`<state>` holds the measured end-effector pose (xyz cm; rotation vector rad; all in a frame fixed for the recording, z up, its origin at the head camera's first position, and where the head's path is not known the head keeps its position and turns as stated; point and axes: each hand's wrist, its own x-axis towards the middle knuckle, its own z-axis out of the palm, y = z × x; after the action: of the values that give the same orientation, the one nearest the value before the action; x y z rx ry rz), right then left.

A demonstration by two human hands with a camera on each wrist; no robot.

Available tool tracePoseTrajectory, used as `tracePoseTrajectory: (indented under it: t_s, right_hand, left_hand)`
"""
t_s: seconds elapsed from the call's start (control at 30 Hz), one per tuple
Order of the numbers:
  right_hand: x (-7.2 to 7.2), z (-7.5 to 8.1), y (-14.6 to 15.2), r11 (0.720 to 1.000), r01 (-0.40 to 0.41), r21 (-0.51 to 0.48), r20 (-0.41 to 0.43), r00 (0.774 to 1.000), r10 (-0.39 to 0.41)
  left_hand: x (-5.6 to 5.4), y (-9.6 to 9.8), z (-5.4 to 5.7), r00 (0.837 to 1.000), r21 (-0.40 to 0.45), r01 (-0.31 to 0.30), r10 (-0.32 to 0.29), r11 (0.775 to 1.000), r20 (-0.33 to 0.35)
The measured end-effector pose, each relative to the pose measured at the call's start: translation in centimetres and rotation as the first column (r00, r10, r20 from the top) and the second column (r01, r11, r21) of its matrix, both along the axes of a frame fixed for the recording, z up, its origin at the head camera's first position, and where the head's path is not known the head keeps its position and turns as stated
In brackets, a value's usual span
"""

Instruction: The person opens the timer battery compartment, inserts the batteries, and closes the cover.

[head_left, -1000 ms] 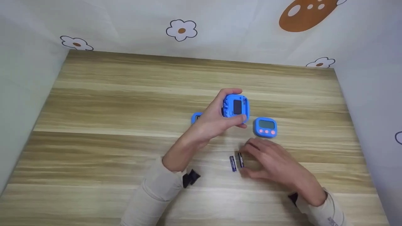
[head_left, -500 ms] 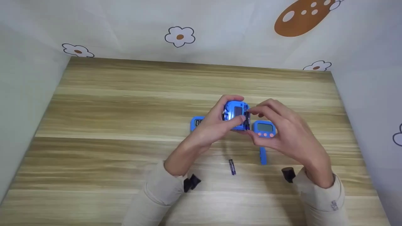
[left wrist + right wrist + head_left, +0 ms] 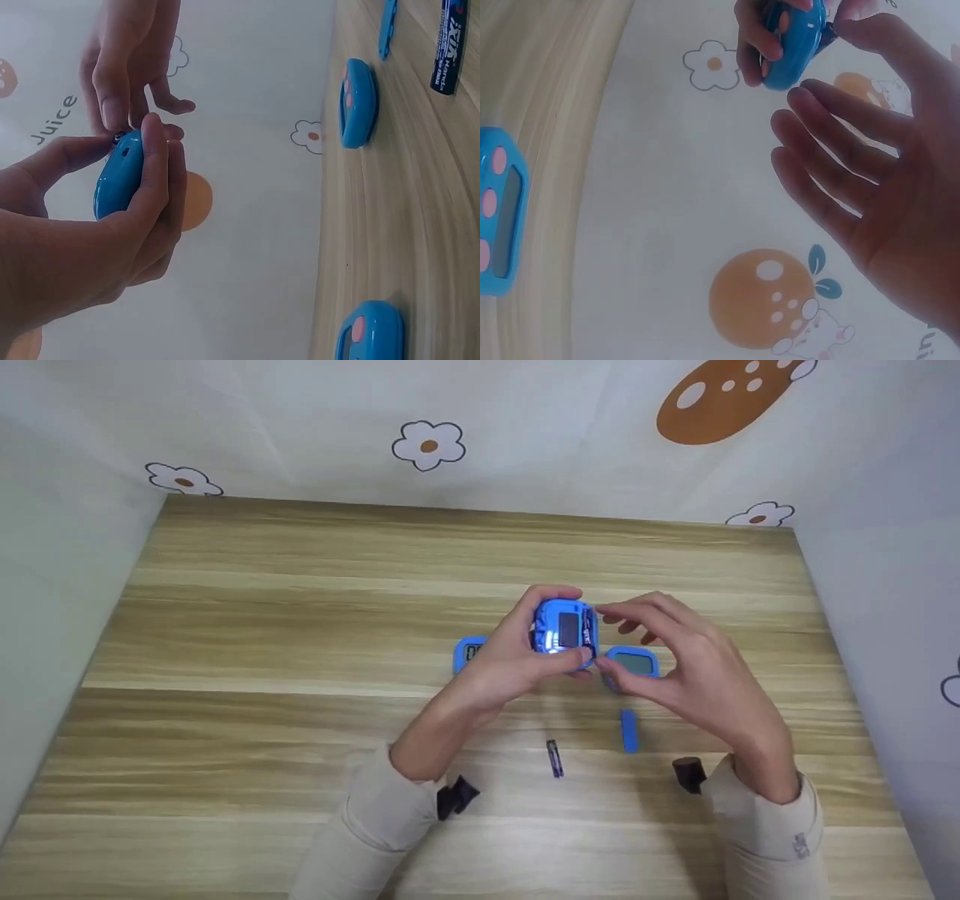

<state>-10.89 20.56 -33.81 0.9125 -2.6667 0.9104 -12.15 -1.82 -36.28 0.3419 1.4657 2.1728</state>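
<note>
My left hand (image 3: 491, 664) grips a blue digital timer (image 3: 550, 619), its back turned up in the head view. A dark AAA-size battery (image 3: 588, 626) lies in the slot along the timer's right side, its lower end under my left thumb. Close by that edge is my right hand (image 3: 694, 679), thumb and index fingertips at the timer's side, whether touching I cannot tell. Its other fingers stretch out loosely in the right wrist view. A second battery (image 3: 554, 759) lies on the table, left of a narrow blue battery cover (image 3: 629, 731).
Another blue timer (image 3: 634, 662) with pink buttons sits on the table, partly behind my right hand. A third timer (image 3: 465, 651) shows partly beyond my left wrist. A patterned white sheet (image 3: 337, 427) borders the wooden table (image 3: 262, 645).
My right hand picked up one battery from the table and brought it up to the held timer. That battery now lies in the slot, and the right fingers have loosened from it.
</note>
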Motion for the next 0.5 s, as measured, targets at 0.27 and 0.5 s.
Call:
tracePoseTrajectory:
  t_s: [0.27, 0.5]
  right_hand:
    - [-0.4, -0.1, 0.3, 0.998, -0.009, -0.067, 0.122, 0.992, 0.017]
    - [-0.1, 1.0, -0.2, 0.977, -0.055, -0.207, 0.160, 0.983, 0.089]
  left_hand:
    - [0.1, -0.2, 0.2, 0.999, -0.035, -0.006, 0.004, 0.999, -0.044]
    - [0.1, 0.1, 0.3, 0.994, -0.014, -0.030, 0.029, 0.999, -0.101]
